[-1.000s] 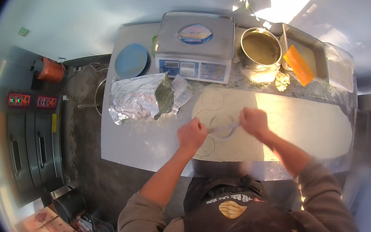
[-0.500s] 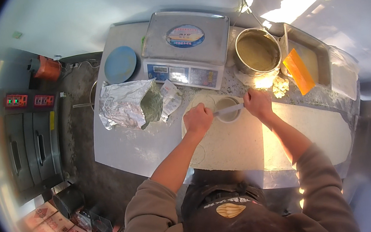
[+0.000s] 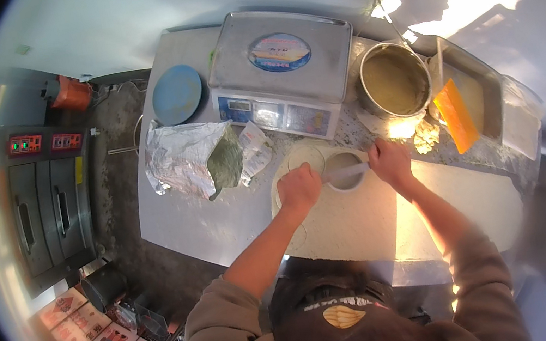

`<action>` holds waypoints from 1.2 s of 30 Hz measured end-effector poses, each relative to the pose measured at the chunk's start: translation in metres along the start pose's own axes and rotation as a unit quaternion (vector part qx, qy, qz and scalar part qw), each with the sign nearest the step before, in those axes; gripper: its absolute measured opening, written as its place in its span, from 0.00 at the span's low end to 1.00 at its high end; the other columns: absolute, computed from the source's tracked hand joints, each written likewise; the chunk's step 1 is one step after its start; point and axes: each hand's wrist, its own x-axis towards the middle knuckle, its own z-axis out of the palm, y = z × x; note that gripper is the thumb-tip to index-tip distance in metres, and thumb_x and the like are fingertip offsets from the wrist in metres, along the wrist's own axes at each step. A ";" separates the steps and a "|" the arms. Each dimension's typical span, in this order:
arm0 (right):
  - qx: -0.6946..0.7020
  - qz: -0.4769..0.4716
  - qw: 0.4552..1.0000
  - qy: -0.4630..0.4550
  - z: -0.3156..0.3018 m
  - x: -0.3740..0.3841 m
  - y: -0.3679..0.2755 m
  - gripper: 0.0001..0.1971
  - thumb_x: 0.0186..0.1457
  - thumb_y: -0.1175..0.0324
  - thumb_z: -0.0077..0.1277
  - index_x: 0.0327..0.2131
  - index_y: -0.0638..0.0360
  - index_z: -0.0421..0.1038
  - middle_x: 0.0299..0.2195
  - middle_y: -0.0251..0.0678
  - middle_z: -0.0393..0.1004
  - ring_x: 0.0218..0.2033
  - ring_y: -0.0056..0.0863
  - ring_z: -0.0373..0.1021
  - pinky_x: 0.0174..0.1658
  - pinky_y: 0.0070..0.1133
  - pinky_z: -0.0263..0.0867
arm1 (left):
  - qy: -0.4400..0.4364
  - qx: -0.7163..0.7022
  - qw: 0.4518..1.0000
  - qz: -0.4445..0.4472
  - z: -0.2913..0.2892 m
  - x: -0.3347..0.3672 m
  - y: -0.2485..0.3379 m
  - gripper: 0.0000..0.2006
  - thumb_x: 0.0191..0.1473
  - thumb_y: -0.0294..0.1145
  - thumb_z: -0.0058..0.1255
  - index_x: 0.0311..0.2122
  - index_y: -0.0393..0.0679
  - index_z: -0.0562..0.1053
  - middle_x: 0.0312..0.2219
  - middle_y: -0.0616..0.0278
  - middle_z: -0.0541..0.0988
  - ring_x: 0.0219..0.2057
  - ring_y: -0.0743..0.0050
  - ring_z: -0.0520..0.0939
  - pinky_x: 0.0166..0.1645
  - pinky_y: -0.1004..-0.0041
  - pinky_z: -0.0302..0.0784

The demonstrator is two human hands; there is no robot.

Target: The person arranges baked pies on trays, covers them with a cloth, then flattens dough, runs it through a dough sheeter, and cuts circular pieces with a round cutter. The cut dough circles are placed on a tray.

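Observation:
A pale, thin dough sheet (image 3: pixel 464 204) lies on the table in front of me. On it stands a round ring-shaped cutter (image 3: pixel 346 188), with a whitish bar (image 3: pixel 349 171) running across its top. My left hand (image 3: pixel 300 188) is closed around the bar's left end, and my right hand (image 3: pixel 391 161) grips the right end. Whether the bar is fixed to the ring I cannot tell. Round outlines mark the sheet just left of the cutter and again beneath my left forearm.
Behind the dough are an open foil bag (image 3: pixel 189 157), a blue plate (image 3: pixel 177 94) and a scale (image 3: pixel 281 62). At the right stand a metal pot (image 3: pixel 395 80), dough scraps (image 3: pixel 427 137), an orange scraper (image 3: pixel 456 116) and a metal tray (image 3: pixel 490 100). An oven (image 3: pixel 43 207) is far left.
The view has shifted slightly, so the table's things sit a little farther right. Both hands keep their grip on the bar; the cutter stays at about the same spot on the dough.

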 end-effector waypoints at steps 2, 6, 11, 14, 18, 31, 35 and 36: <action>-0.022 -0.012 1.000 0.012 0.011 0.001 0.007 0.15 0.60 0.62 0.50 0.22 0.60 0.72 0.21 0.50 0.75 0.25 0.54 0.74 0.34 0.46 0.70 | -0.030 0.026 0.999 0.001 0.006 0.003 -0.002 0.14 0.60 0.41 0.47 0.34 0.42 0.79 0.30 0.45 0.85 0.33 0.39 0.87 0.42 0.46 0.82; -0.042 0.008 0.999 0.009 0.019 0.005 0.008 0.14 0.59 0.62 0.49 0.22 0.60 0.71 0.20 0.51 0.74 0.25 0.56 0.73 0.34 0.46 0.69 | -0.019 0.025 0.999 0.018 0.011 -0.001 -0.002 0.14 0.60 0.41 0.46 0.33 0.43 0.79 0.30 0.45 0.85 0.34 0.39 0.87 0.41 0.45 0.81; -0.006 -0.062 0.992 0.110 -0.017 -0.012 -0.013 0.13 0.57 0.65 0.51 0.21 0.59 0.70 0.19 0.48 0.73 0.24 0.53 0.72 0.33 0.45 0.68 | 0.047 -0.012 0.998 0.032 -0.010 -0.018 0.004 0.12 0.59 0.39 0.48 0.31 0.43 0.77 0.29 0.46 0.85 0.33 0.39 0.86 0.40 0.44 0.79; 0.017 -0.063 0.993 0.102 -0.036 -0.040 -0.026 0.12 0.56 0.68 0.53 0.20 0.59 0.69 0.19 0.47 0.72 0.23 0.51 0.72 0.33 0.45 0.68 | 0.107 -0.079 0.990 0.037 -0.014 -0.054 -0.006 0.10 0.57 0.38 0.50 0.29 0.43 0.75 0.27 0.48 0.84 0.31 0.38 0.85 0.38 0.43 0.78; 0.012 -0.053 0.997 0.056 -0.024 -0.073 -0.044 0.11 0.54 0.69 0.54 0.20 0.59 0.69 0.18 0.47 0.72 0.23 0.51 0.72 0.32 0.45 0.67 | 0.108 -0.074 0.991 0.012 -0.007 -0.092 -0.028 0.10 0.56 0.36 0.51 0.27 0.43 0.74 0.25 0.49 0.83 0.29 0.38 0.84 0.35 0.45 0.78; 0.002 -0.036 0.999 0.008 0.009 -0.088 -0.048 0.11 0.57 0.66 0.53 0.24 0.60 0.73 0.21 0.51 0.76 0.27 0.54 0.75 0.37 0.48 0.70 | 0.113 -0.044 0.992 -0.017 0.014 -0.102 -0.052 0.10 0.55 0.37 0.52 0.26 0.44 0.75 0.24 0.49 0.83 0.28 0.39 0.85 0.34 0.45 0.79; 0.014 -0.042 0.998 0.034 0.009 -0.088 -0.053 0.11 0.54 0.66 0.55 0.21 0.59 0.72 0.19 0.50 0.74 0.24 0.53 0.74 0.34 0.46 0.67 | 0.110 -0.035 0.993 -0.013 0.008 -0.101 -0.051 0.10 0.56 0.37 0.51 0.27 0.44 0.76 0.25 0.49 0.84 0.29 0.40 0.85 0.35 0.46 0.80; 0.013 -0.040 0.999 0.031 0.009 -0.087 -0.054 0.12 0.54 0.66 0.55 0.21 0.59 0.72 0.19 0.50 0.74 0.24 0.53 0.74 0.34 0.46 0.67 | 0.104 -0.037 0.994 -0.015 0.007 -0.100 -0.051 0.10 0.56 0.37 0.51 0.27 0.44 0.76 0.25 0.49 0.84 0.29 0.41 0.85 0.35 0.46 0.80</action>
